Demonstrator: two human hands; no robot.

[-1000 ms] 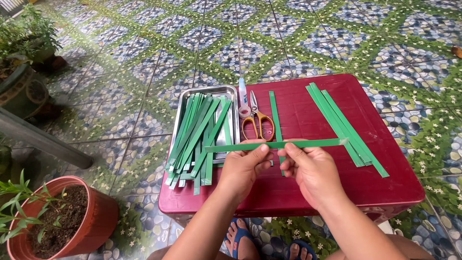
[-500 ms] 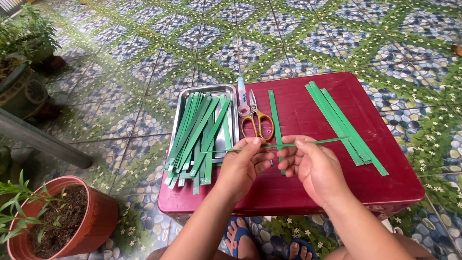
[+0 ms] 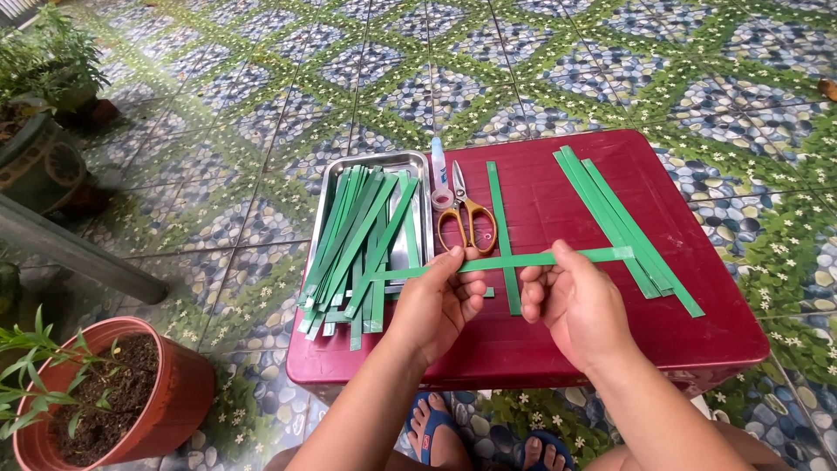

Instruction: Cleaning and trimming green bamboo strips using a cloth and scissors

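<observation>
Green strip (image 3: pixel 506 260) again stretched level between left hand (image 3: pixel 436 301) and right hand (image 3: pixel 580 305), fingers pinched shut on it, above red worktop (image 3: pixel 567 349); earlier slackened, now retensioned.

A tray (image 3: pixel 321 218) of paper strips (image 3: pixel 357 244) sits at the table's (image 3: pixel 558 349) left edge. Just right of it lie a glue tube (image 3: pixel 439 166) and scissors (image 3: pixel 466 218), then a single strip (image 3: pixel 500 218). A strip bundle (image 3: pixel 623 222) slants toward the right edge.
</observation>
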